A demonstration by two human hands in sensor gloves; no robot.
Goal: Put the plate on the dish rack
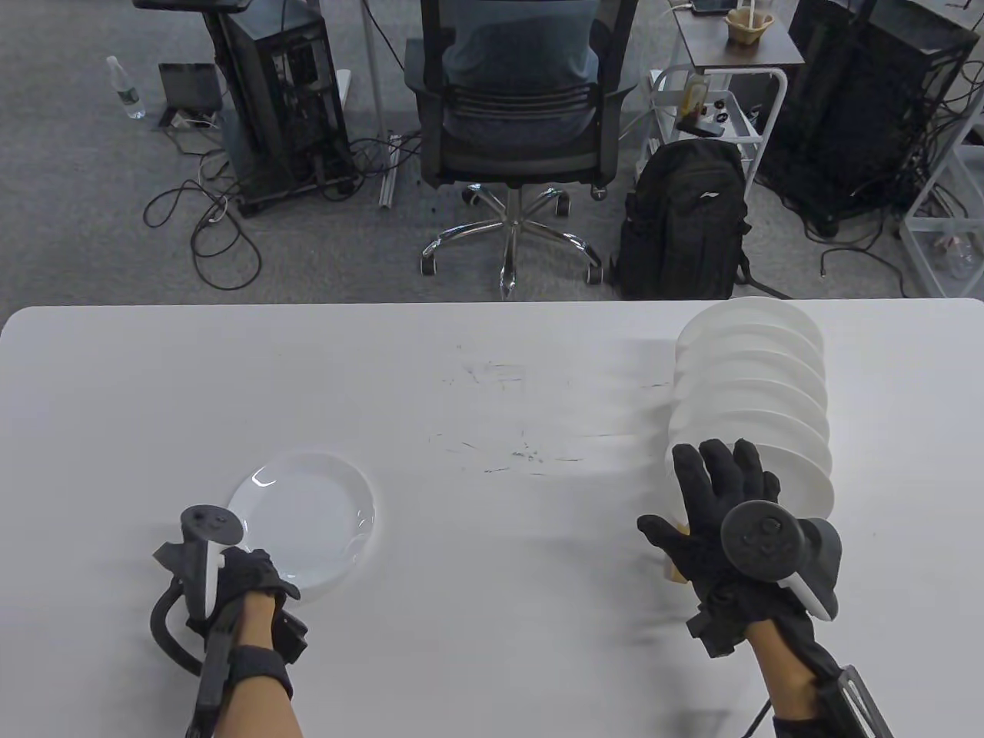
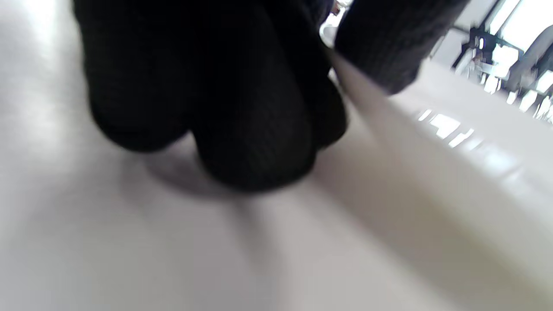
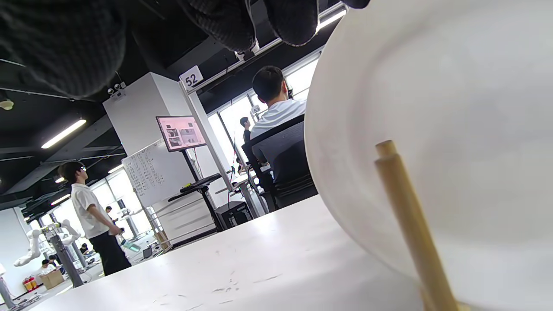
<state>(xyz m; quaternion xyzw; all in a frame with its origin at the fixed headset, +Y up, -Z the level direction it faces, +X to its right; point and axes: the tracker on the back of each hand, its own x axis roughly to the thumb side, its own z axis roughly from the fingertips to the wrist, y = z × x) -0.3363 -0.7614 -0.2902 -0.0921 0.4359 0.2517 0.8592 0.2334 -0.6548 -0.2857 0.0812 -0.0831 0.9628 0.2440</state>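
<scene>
A white plate lies flat on the table at the near left. My left hand is at its near-left rim. In the left wrist view my left hand has the thumb over the plate's rim and the curled fingers below it on the table, pinching the edge. Several white plates stand upright in the wooden dish rack at the right. My right hand is open with fingers spread in front of the nearest standing plate. A rack peg stands before that plate.
The white table shows scuff marks in its middle. Beyond the far edge are an office chair with a seated person, a black backpack, computer towers and floor cables.
</scene>
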